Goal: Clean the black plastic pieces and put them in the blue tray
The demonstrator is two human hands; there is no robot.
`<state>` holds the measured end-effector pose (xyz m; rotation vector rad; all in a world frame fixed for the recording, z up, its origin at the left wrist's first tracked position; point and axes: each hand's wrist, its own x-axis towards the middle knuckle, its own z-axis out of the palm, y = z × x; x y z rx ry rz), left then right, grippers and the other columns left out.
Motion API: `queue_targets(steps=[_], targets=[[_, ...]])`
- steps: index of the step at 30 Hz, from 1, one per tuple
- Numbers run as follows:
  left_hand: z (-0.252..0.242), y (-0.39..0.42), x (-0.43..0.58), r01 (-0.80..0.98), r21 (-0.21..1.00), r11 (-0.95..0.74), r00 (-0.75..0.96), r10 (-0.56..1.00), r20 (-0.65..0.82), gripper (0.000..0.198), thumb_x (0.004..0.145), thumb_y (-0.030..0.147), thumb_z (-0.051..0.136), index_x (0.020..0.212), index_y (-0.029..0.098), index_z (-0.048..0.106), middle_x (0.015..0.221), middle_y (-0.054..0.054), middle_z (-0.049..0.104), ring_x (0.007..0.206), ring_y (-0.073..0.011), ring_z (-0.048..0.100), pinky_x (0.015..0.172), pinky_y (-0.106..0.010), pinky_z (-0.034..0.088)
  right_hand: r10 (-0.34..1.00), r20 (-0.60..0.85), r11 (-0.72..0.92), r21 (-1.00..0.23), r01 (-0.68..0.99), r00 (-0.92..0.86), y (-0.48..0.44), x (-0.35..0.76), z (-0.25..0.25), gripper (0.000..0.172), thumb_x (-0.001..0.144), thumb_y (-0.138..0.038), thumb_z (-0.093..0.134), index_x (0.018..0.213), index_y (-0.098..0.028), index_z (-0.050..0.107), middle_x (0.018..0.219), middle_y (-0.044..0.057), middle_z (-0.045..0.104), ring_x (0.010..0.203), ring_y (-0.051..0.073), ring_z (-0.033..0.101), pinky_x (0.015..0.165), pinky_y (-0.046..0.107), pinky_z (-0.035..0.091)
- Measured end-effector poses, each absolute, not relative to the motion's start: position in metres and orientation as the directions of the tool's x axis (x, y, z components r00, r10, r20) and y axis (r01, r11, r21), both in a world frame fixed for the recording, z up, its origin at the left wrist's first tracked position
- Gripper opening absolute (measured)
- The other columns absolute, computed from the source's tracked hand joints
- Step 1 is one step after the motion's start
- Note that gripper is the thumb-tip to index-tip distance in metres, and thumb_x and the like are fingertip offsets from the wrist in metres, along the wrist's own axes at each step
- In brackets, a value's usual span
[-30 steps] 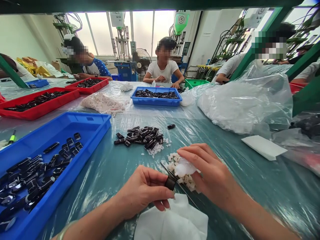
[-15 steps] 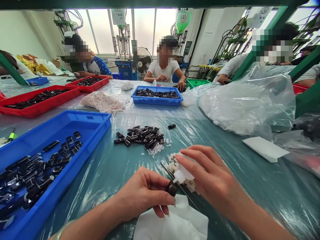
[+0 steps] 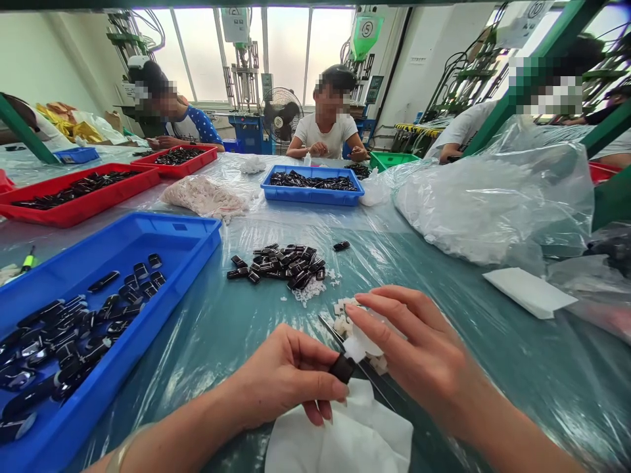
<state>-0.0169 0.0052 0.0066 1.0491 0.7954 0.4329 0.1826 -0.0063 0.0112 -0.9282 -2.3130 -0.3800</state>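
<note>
My left hand [image 3: 290, 378] pinches a small black glossy plastic piece [image 3: 342, 368] between thumb and fingers. In my right hand [image 3: 419, 348] is a small white squeeze bottle [image 3: 362, 343], partly hidden by the fingers; its tip meets the upper edge of the black piece. Beneath the hands lies a crumpled white cloth [image 3: 340, 437]. Tweezers [image 3: 331, 334] rest beside a heap of small off-white blocks [image 3: 342, 322], partly covered by my right hand. Farther off sits a pile of black pieces [image 3: 283, 264], with tiny white bits [image 3: 311, 290] at its near side.
A large blue tray [image 3: 197, 243] of black pieces stands at left, with red trays [image 3: 142, 187] behind it. Ahead are another blue tray [image 3: 313, 196] and a bag of pale bits [image 3: 202, 197]. A big clear bag [image 3: 493, 197] and folded white paper [image 3: 530, 291] lie right. Co-workers sit opposite.
The bottle's tip has come against the black piece, where a small gap showed before. The black piece is turned slightly. The whole view has shifted a little.
</note>
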Motion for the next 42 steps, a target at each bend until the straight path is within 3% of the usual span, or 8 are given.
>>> queue_targets(steps=[13, 26, 42], targets=[[0.0057, 0.0068, -0.0179, 0.037, 0.888, 0.459, 0.672, 0.647, -0.362, 0.010, 0.063, 0.018, 0.069, 0.068, 0.010, 0.071, 0.050, 0.000, 0.058, 0.043, -0.0060, 0.051, 0.045, -0.016, 0.045, 0.515, 0.629, 0.737, 0.023, 0.676, -0.582, -0.0070, 0.1855, 0.0133, 0.029, 0.085, -0.005, 0.047, 0.112, -0.013, 0.054, 0.107, 0.014, 0.060, 0.104, 0.028, 0.047, 0.082, 0.045, 0.047], [0.0073, 0.0057, -0.0193, 0.034, 0.887, 0.461, 0.676, 0.643, -0.360, 0.011, 0.063, 0.018, 0.069, 0.070, 0.010, 0.071, 0.051, 0.000, 0.058, 0.045, -0.0069, 0.052, 0.046, -0.017, 0.046, 0.485, 0.652, 0.751, 0.031, 0.659, -0.584, -0.0054, 0.1852, 0.0164, 0.029, 0.080, -0.002, 0.054, 0.107, -0.011, 0.057, 0.104, 0.014, 0.061, 0.102, 0.028, 0.049, 0.080, 0.043, 0.049], [0.0074, 0.0055, -0.0211, 0.049, 0.900, 0.434, 0.700, 0.628, -0.341, 0.012, 0.065, 0.019, 0.068, 0.072, 0.010, 0.072, 0.053, -0.001, 0.058, 0.047, -0.0069, 0.052, 0.047, -0.017, 0.046, 0.487, 0.629, 0.771, 0.017, 0.637, -0.606, -0.0054, 0.1879, 0.0207, 0.027, 0.084, -0.004, 0.049, 0.107, -0.017, 0.056, 0.104, 0.011, 0.062, 0.103, 0.026, 0.049, 0.079, 0.042, 0.050]])
